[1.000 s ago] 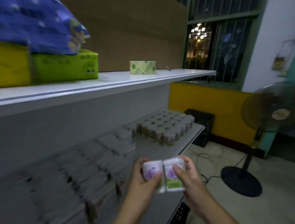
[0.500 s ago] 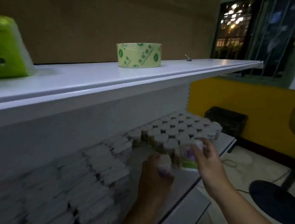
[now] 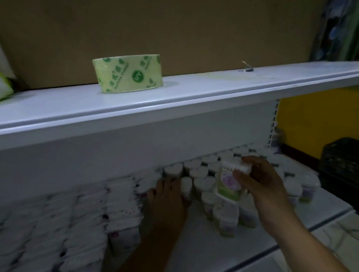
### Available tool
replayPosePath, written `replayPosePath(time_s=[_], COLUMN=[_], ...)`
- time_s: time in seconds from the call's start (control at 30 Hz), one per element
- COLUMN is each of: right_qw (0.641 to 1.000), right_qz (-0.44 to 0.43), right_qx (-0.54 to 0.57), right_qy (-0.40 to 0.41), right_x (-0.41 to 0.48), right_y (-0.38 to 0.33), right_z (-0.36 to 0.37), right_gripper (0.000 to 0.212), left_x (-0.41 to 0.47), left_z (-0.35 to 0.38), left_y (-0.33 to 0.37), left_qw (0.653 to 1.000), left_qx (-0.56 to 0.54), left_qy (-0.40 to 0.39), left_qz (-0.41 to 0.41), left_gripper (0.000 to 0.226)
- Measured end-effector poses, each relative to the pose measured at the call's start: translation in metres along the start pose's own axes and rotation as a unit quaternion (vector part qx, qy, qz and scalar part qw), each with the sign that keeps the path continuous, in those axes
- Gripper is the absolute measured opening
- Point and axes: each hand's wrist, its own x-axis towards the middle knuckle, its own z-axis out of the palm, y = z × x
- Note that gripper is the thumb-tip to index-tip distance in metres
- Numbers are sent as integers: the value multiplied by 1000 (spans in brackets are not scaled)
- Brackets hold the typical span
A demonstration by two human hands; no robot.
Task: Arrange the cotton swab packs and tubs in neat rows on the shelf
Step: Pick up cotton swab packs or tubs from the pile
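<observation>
Head view, lower left: blurred cotton swab packs (image 3: pixel 119 200) in rows on the shelf (image 3: pixel 200 254). Centre: left hand (image 3: pixel 167 200), now down among the standing tubs (image 3: pixel 209 169), touching one at their left edge; grip impossible to tell. Right of centre: right hand (image 3: pixel 263 181), thumb and fingers curled round a tilted tub (image 3: pixel 227 181), just above the rows, nearer than before. Suggests one tub nearly placed, the other next to slot in.

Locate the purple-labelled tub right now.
In the head view the purple-labelled tub is right of centre, gripped by the right hand above the tub rows on the lower shelf.
</observation>
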Motion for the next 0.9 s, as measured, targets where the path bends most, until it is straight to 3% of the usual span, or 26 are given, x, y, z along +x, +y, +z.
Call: replayPosePath(time_s=[0.3,0.47,0.57,0.63,0.73,0.9], right_qw=[995,972,956,925,825,709], right_qz=[-6,-44,-51,-58,-113,-162], right_qx=[-91,-232,-287,-366,-523,-629], right_qy=[-39,6,-27,-85,-183,-276], right_x=[8,5,4,4,3,-3], right_y=[4,3,-10,-16,-11,27], right_z=[-5,10,23,38,68,94], right_gripper=[27,25,22,24,35,28], left_x=[28,31,35,40,41,22], left_z=[-7,-26,-53,-75,-96,-105], left_y=[2,-2,-12,-25,-49,-79], left_qw=[994,986,978,976,977,977], left_qx=[100,140,167,170,136,111], left_qy=[-24,-78,-111,-132,-164,-181], left_qz=[36,50,53,35,-2,-5], left_gripper=[56,64,66,66,62,58])
